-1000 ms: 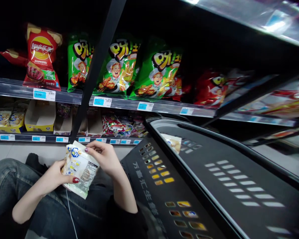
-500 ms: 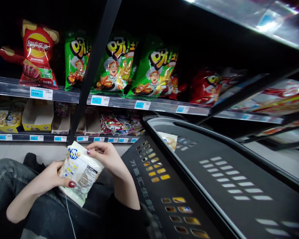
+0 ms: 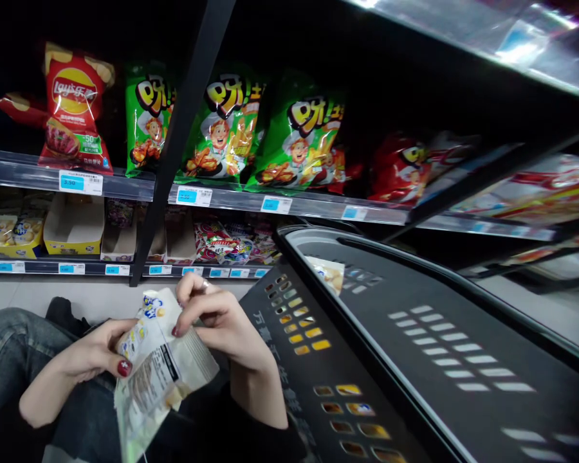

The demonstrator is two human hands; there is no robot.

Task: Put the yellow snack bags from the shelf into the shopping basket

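Note:
I hold a small white snack packet (image 3: 159,373) in both hands, low over my lap. My left hand (image 3: 96,350) pinches its left edge with the thumb on top. From the right, my right hand (image 3: 219,318) closes its fingers on the packet's top corner. The packet is tilted, its printed back label facing up. A black plastic shopping basket (image 3: 415,347) stands right beside my right forearm, with another pale packet (image 3: 329,273) showing inside it.
Store shelves rise in front: a red chip bag (image 3: 72,109) and green snack bags (image 3: 226,128) on the upper shelf, yellow display boxes (image 3: 72,228) and small packets below. A black upright post (image 3: 174,148) splits the shelving. My jeans-clad knee (image 3: 9,350) is at lower left.
The packet has swung lower and toward me, turned so that its back label faces up. My right hand has shifted its grip to the top corner.

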